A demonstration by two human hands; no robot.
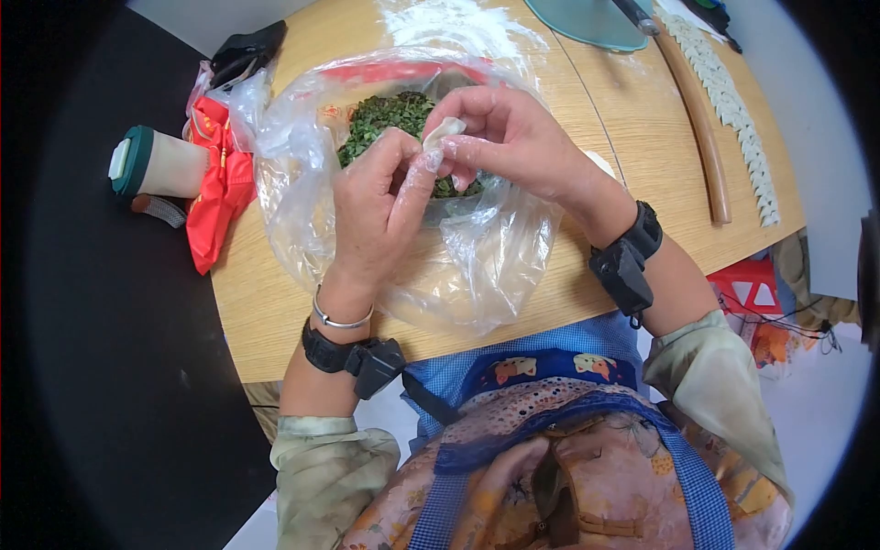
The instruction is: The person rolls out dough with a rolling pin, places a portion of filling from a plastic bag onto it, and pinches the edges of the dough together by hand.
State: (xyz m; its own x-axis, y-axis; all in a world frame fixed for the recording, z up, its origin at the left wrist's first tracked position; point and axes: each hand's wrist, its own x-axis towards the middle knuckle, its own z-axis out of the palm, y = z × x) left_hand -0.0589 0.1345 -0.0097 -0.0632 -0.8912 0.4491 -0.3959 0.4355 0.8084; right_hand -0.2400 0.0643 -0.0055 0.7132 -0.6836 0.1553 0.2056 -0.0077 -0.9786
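A small white dough dumpling (444,133) is pinched between the fingertips of both hands. My left hand (378,192) is closed on its near left side, with flour on the thumb. From the right, my right hand (513,142) grips it with curled fingers, which hide part of the dough. Just below and behind the hands lies a heap of chopped green filling (383,126). Around the filling spreads a crumpled clear plastic bag (298,197), and the rim of whatever holds the filling is mostly covered.
White flour (458,32) dusts the table's far side. A wooden rolling pin (697,119) lies right, beside a long row of white dumplings (733,105). A green-tinted board (582,23) and dark handle (635,15) sit at the back. Left are a cup (165,165) and red bag (220,183).
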